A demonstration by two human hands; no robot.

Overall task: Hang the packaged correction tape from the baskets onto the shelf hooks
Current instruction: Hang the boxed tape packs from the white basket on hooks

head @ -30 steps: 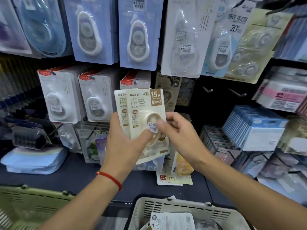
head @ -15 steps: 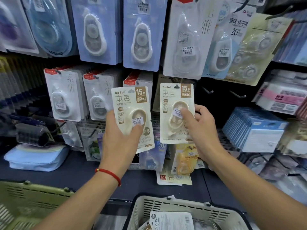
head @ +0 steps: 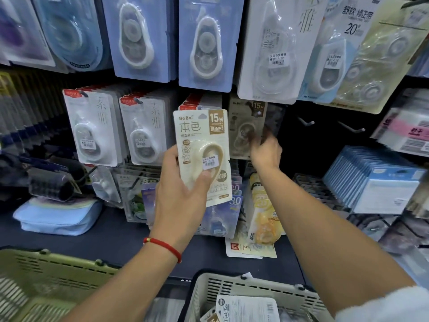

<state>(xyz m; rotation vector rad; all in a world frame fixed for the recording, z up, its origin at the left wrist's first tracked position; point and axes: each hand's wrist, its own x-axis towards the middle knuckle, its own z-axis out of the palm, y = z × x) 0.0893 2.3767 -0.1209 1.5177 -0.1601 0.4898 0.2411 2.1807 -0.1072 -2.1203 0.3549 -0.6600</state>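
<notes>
My left hand (head: 178, 194) holds a cream correction tape pack (head: 199, 135) upright in front of the shelf, thumb on its blister. To its right, a second identical pack (head: 243, 122) hangs in shadow on a shelf hook (head: 258, 113), whose tip shows through the hole. My right hand (head: 264, 152) reaches up to that pack, its blurred fingers pinched on the lower right edge. More packs (head: 246, 307) lie in the white basket (head: 255, 287) at the bottom.
A green basket (head: 46, 275) sits at the bottom left. Two bare hooks (head: 306, 123) stick out to the right of the hung pack. Rows of other correction tape packs (head: 144, 131) hang left and above. Blue boxes (head: 376, 182) are stacked at the right.
My right hand took one pack off the stack in my left hand, carried it right and up, and put it onto the hook. The left hand kept its pack and rose a little.
</notes>
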